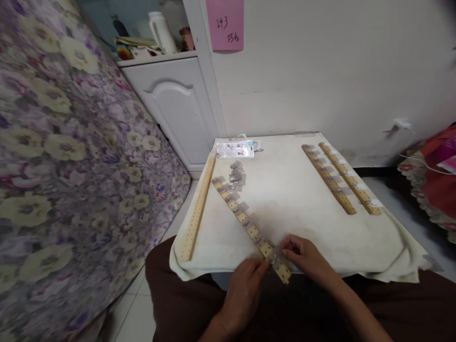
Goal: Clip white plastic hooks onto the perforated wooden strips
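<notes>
A wooden strip with holes [253,232] runs diagonally over the cloth-covered table, its near end past the front edge. Several small metal clips and clear plastic pieces sit along it. Around the strip's left side near that end, my left hand [245,288] is closed, thumb and fingertips on the wood. From the right, my right hand [303,255] pinches a small clear plastic piece [277,255] against the strip. A shiny metal part shows between both hands; its details are too small to make out. Loose metal clips [234,175] lie in a small pile beyond the strip's far end.
A bare perforated wooden strip [198,213] lies along the table's left edge. On the right rest two strips, one with clear pieces [329,181] and one with white tags [351,179]. Clear packaging [234,149] lies at the back left. A floral curtain [81,166] hangs left.
</notes>
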The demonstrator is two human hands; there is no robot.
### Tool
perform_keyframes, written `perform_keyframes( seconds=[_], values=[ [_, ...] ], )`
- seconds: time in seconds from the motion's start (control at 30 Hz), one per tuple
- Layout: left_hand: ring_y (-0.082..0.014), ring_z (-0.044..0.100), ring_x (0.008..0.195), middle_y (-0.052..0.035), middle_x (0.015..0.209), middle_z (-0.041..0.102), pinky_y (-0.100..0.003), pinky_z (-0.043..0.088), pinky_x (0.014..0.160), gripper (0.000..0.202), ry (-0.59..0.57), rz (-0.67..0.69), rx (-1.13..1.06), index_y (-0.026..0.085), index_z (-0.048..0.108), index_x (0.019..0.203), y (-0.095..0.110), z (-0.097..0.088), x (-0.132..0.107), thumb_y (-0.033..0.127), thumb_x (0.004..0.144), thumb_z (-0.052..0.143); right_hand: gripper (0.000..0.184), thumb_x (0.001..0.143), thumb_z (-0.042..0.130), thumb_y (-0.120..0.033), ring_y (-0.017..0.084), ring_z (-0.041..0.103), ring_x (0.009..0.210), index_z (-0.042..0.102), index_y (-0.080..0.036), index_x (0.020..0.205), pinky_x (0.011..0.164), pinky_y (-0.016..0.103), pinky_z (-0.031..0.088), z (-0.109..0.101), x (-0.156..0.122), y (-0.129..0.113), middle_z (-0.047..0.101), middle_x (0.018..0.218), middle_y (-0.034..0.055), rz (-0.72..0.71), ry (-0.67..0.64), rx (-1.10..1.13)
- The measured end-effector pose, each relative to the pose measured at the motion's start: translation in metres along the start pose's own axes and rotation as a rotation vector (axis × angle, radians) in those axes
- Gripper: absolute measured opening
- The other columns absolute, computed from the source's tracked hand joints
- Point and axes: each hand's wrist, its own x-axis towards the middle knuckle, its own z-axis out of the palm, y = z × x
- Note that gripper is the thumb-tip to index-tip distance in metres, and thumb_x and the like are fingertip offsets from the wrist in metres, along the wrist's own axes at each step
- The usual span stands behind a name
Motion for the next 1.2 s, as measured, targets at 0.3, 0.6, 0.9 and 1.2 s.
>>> perform_keyframes(
  seconds=[0.3, 0.6, 0.9, 1.2],
  values=[
    [-0.0156, 0.058, 0.080, -0.0056, 0.090, 0.064, -0.028, 0.050, 0.070, 0.031, 0.085, 0.104, 0.074, 0.020, 0.054, 0.121, -0.001, 0.001, 0.007, 0.018, 0.093, 0.039, 0.008, 0.076, 0.054, -0.022, 0.012, 0.046, 0.060, 0.059, -0.016, 0.076, 0.055, 0.022, 0.034, 0.001, 0.000, 0.002, 0.052, 0.062, -0.0030, -0.030, 0.016, -0.037],
    [-0.0161, 0.058, 0.080, -0.0053, 0.092, 0.065, -0.028, 0.049, 0.069, 0.029, 0.113, 0.138, 0.129, 0.020, 0.055, 0.118, -0.002, 0.001, 0.007, 0.018, 0.094, 0.038, 0.011, 0.077, 0.052, -0.022, 0.011, 0.045, 0.057, 0.058, -0.019, 0.087, 0.053, 0.022, 0.033, 0.003, -0.002, 0.000, 0.049, 0.060, -0.0050, -0.035, 0.036, -0.076],
    [-0.0184, 0.057, 0.085, -0.0071, 0.098, 0.066, -0.031, 0.048, 0.072, 0.030, 0.000, 0.075, 0.129, 0.018, 0.055, 0.120, -0.001, 0.000, 0.006, 0.018, 0.092, 0.044, 0.014, 0.079, 0.055, -0.034, 0.014, 0.051, 0.059, 0.056, -0.021, 0.083, 0.057, 0.025, 0.036, 0.011, -0.006, -0.015, 0.055, 0.062, -0.0034, -0.039, 0.133, -0.317],
    [-0.0189, 0.057, 0.087, -0.0064, 0.098, 0.065, -0.031, 0.047, 0.075, 0.030, -0.070, 0.022, 0.118, 0.021, 0.056, 0.120, -0.001, -0.002, 0.008, 0.021, 0.094, 0.041, 0.015, 0.075, 0.060, -0.036, 0.015, 0.052, 0.059, 0.055, -0.022, 0.073, 0.054, 0.025, 0.032, 0.014, -0.001, -0.016, 0.059, 0.062, -0.0027, 0.056, 0.163, -0.420]
  ],
)
